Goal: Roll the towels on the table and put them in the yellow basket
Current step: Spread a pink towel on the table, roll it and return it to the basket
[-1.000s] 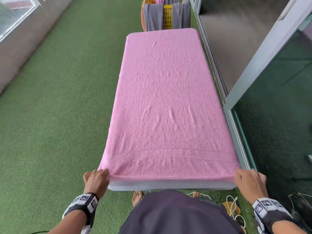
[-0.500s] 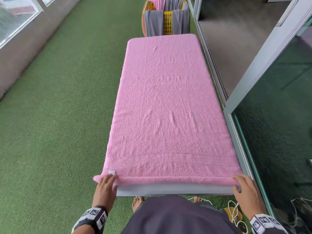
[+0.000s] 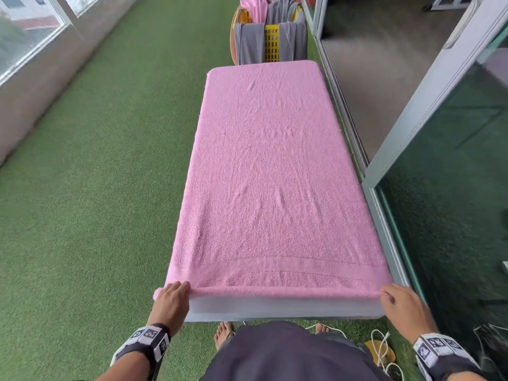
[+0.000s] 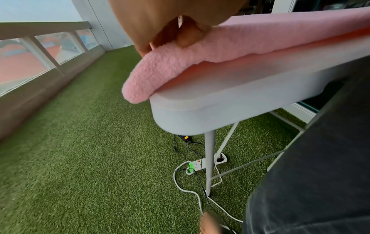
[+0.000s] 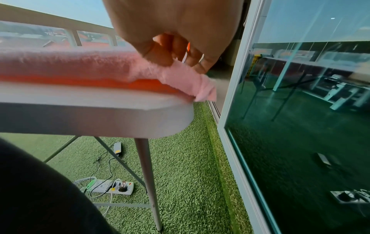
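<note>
Currently, the towel (image 3: 275, 174) covers the table (image 3: 286, 309). Left hand (image 3: 171, 299) and right hand (image 3: 402, 306) each pinch a near corner, fingers curled on the rolled hem. The basket (image 3: 272, 42) stands beyond.

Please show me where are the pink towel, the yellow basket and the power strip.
pink towel (image 3: 272, 174): head view, flat middle area.
yellow basket (image 3: 272, 42): head view, slotted front wall.
power strip (image 4: 206, 163): left wrist view, white body.

Floor: green artificial grass (image 3: 96, 215).
Left side: low wall with windows (image 3: 24, 42).
Right side: glass sliding door (image 3: 453, 215), daylight.
</note>
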